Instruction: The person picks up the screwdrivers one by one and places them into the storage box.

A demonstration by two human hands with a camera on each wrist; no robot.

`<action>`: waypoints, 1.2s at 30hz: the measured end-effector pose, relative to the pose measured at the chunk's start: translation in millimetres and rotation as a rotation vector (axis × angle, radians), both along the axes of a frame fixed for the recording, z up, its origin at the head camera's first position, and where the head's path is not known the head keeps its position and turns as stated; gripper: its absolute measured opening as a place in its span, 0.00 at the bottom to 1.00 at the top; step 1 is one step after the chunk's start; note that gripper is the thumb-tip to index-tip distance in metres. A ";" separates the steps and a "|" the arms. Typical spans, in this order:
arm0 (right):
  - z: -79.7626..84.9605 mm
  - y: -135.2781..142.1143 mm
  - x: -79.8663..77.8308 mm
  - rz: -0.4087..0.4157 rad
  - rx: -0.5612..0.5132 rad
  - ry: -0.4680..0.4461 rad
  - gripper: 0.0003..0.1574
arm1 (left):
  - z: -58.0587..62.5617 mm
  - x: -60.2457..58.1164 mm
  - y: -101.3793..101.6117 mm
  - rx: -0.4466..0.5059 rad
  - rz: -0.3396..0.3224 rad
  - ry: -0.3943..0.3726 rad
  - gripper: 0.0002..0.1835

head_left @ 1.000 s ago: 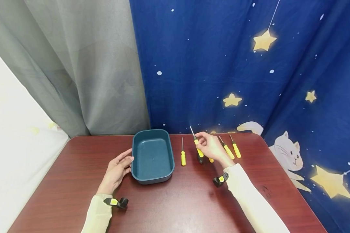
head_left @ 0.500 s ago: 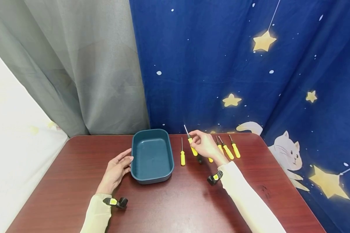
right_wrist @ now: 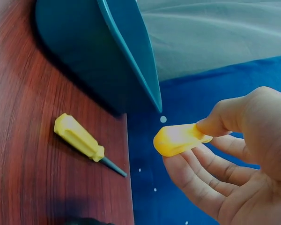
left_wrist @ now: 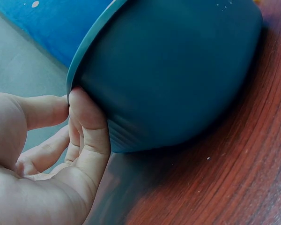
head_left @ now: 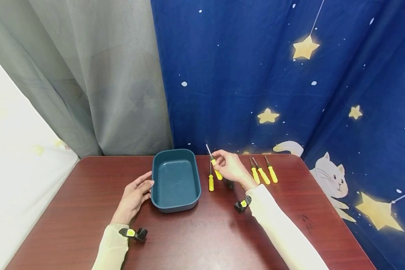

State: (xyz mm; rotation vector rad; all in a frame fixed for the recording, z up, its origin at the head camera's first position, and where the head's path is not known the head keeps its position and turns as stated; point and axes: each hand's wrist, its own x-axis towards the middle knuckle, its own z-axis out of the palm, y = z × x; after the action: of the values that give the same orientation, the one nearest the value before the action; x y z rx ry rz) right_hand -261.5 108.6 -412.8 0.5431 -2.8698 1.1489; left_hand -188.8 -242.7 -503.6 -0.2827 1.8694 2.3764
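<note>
My left hand (head_left: 132, 197) pinches the near-left rim of a dark teal plastic bin (head_left: 179, 208); the left wrist view shows thumb and finger meeting at the bin's lip (left_wrist: 71, 77). Raised over the table, a yellow-handled screwdriver (head_left: 217, 171) is held in my right hand (head_left: 232, 167) between thumb and fingers, its thin shaft pointing up and away. Seen from the right wrist, the lit yellow handle (right_wrist: 178, 138) shows end-on and most of its shaft is hidden. Just below it, another yellow screwdriver (head_left: 211, 183) lies on the table beside the bin.
Several more yellow screwdrivers (head_left: 263, 176) lie in a row right of my right hand. A black-handled tool (head_left: 230, 184) lies partly under that hand. The reddish wooden table (head_left: 189, 240) ends at the back against grey and blue curtains (head_left: 222, 93).
My right hand has moved left with the screwdriver, toward the bin, and now hovers over the leftmost screwdriver. More of the row behind it shows. The left hand and the bin stay put.
</note>
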 end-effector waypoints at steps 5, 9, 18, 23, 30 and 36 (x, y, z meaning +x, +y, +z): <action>1.6 -7.3 0.9 0.014 -0.004 0.000 0.24 | -0.9 -0.8 0.1 0.000 0.004 0.000 0.32; 0.9 -13.4 0.6 0.036 0.006 0.009 0.23 | -1.1 -1.1 0.4 0.000 0.007 0.002 0.32; 1.6 -28.8 -0.7 0.072 0.028 0.031 0.23 | 1.1 0.2 1.3 0.012 -0.002 -0.006 0.32; 2.1 -36.6 -1.3 0.094 0.032 0.024 0.22 | 2.2 0.7 1.2 0.023 0.000 -0.009 0.32; 1.3 -46.0 -2.9 0.103 0.025 -0.019 0.22 | 3.3 1.2 1.3 0.017 0.002 -0.003 0.32; 2.3 -53.2 -6.2 0.121 0.031 -0.035 0.22 | 4.5 1.3 1.4 0.006 0.001 -0.006 0.31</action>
State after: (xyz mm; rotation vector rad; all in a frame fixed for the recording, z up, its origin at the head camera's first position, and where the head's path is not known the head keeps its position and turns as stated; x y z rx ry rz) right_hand -267.7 55.4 -410.5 0.7147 -2.9254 1.1419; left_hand -187.6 -241.3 -499.2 -0.2895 1.8594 2.3792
